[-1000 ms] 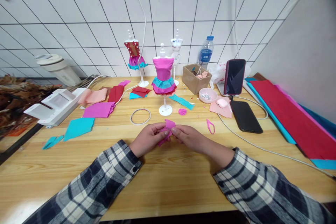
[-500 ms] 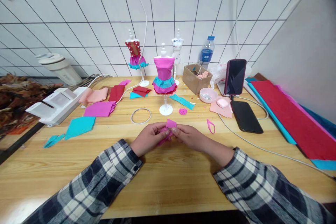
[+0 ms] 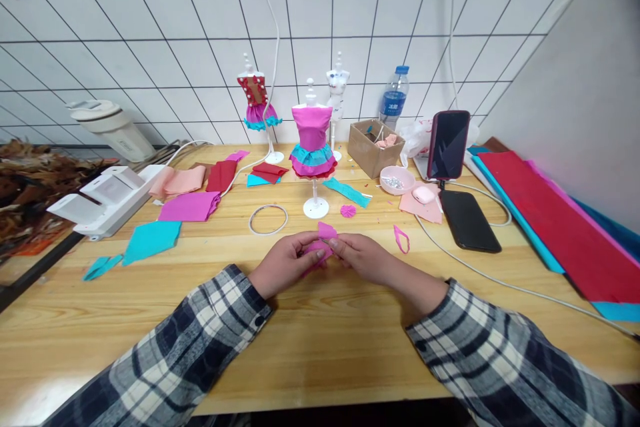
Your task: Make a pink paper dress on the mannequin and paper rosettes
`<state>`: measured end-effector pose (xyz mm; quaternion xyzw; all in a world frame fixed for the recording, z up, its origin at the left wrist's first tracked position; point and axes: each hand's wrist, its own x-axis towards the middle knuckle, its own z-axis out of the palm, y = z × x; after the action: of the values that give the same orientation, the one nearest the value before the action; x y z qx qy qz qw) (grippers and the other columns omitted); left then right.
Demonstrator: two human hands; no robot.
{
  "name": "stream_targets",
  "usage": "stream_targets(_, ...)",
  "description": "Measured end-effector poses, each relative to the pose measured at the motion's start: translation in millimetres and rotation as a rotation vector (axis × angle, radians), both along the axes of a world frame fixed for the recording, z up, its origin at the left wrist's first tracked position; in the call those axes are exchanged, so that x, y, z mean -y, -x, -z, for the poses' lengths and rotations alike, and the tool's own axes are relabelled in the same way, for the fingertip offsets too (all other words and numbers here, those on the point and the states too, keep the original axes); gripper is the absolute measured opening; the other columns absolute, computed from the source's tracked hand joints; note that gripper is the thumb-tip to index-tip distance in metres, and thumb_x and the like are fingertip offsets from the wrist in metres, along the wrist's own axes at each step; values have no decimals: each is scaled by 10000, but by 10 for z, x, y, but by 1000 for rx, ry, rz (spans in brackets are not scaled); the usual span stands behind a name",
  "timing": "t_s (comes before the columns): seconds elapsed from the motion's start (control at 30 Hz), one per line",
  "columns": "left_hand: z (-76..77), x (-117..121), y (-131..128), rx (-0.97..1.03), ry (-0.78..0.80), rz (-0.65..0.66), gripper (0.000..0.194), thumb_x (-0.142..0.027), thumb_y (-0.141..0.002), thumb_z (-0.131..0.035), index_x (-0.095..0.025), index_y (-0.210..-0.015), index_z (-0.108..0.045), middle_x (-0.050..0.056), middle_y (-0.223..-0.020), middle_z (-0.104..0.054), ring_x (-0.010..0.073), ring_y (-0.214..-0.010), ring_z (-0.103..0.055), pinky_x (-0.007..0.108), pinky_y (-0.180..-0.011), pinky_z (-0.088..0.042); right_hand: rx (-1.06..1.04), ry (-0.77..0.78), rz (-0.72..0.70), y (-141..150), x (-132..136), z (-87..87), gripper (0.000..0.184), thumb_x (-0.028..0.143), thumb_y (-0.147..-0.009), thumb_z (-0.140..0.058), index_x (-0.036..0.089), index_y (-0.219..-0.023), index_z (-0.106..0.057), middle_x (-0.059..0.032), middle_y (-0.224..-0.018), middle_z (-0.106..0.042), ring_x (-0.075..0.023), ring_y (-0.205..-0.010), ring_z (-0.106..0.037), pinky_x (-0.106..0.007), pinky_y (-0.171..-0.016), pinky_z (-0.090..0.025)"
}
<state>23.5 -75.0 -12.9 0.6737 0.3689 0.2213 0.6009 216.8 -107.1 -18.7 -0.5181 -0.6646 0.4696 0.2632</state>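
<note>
Between my hands is a small piece of magenta crepe paper, bent and partly covered by my fingers. My left hand pinches it from the left, thumb on top. My right hand grips it from the right with thumb and forefinger; a thin dark sliver shows at the thumb tip, too small to name. Just beyond stands a mini dress form in a pink bodice and a turquoise and magenta ruffled skirt. A pleated magenta rosette and a turquoise strip lie by its base.
Left are a metal ring, turquoise paper and a white power strip. Behind stand two more dress forms. At right lie a cardboard box, a pink bead dish, a black phone and a trailing cable.
The magenta paper has shifted and turned slightly between my fingers, and a thin dark sliver now shows by my right thumb. Both hands keep nearly the same place.
</note>
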Motion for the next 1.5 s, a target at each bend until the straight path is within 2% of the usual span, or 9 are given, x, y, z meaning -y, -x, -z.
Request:
stream_targets(0.33,-143,-66,202,-230,28,137,439,-453,-840,-593,-161,-1161,-529,12,-711,-649,99,-525,-510,191,-456,-360,158,-91,142,-210,-53,-126,442,523,-924,-371,184,-758,-600,21,-643,-527,-131,-627,-483,-244,-590,-330)
stream_targets(0.47,-160,-118,184,-63,-98,-37,414,-416,-854,-578,-168,-1182,-529,25,-833,-644,119,-653,-568,217,-554,-433,273,-180,193,-161,-39,-120,269,457,-869,-508,208,-871,-611,37,-650,-541,-128,-618,-484,-237,-563,-299)
stream_targets(0.6,-150,-308,127,-49,-346,-219,515,-374,-858,-556,-190,-1321,-426,65,-1021,-661,183,-892,-628,290,-711,-498,298,-213,254,-152,-59,-99,188,373,-875,-499,221,-916,-602,25,-719,-598,-134,-659,-519,-238,-588,-327)
stream_targets(0.7,-128,-439,180,-298,-801,-226,544,-331,-794,-638,-198,-1301,-494,107,-1242,-607,263,-1156,-534,439,-983,-411,312,-204,259,-167,-76,-80,200,369,-875,-502,232,-973,-610,17,-748,-624,-142,-674,-540,-242,-598,-339)
stream_targets(0.8,-122,-510,346,-549,-1069,-274,356,-339,-841,-589,-189,-1162,-620,114,-1177,-639,291,-1137,-526,485,-995,-365,359,-201,255,-192,-84,-62,221,366,-875,-506,243,-1020,-619,13,-730,-621,-154,-676,-555,-246,-598,-343)
stream_targets(0.93,-94,-486,458,-691,-1114,96,288,-328,-906,-509,-275,-1141,-667,65,-1212,-657,276,-1121,-535,465,-956,-352,404,-191,232,-201,-79,-45,283,400,-886,-509,246,-1110,-589,-5,-759,-651,-184,-711,-595,-264,-619,-369)
stream_targets(1.07,-42,-302,256,-653,-1101,309,316,-296,-941,-460,-300,-1210,-627,49,-1244,-655,270,-1174,-510,491,-987,-281,367,-283,231,-180,-54,-51,322,369,-966,-375,210,-1228,-473,-78,-1110,-665,-218,-958,-626,-307,-747,-425)
stream_targets(1.27,22,-109,-43,-628,-1058,152,266,-250,-927,-486,-227,-1161,-611,87,-1121,-672,252,-1058,-558,448,-927,-334,537,-399,187,-140,-32,-7,294,302,-949,-447,193,-1203,-545,-102,-1210,-598,-220,-1079,-572,-330,-873,-431)
stream_targets(1.5,1,-157,-36,-669,-1007,64,147,-299,-891,-551,-166,-850,-596,82,-902,-651,238,-900,-573,366,-804,-411,834,-484,52,-92,-21,33,367,150,-922,-447,209,-1268,-553,-115,-1086,-597,-244,-1012,-537,-350,-856,-412)
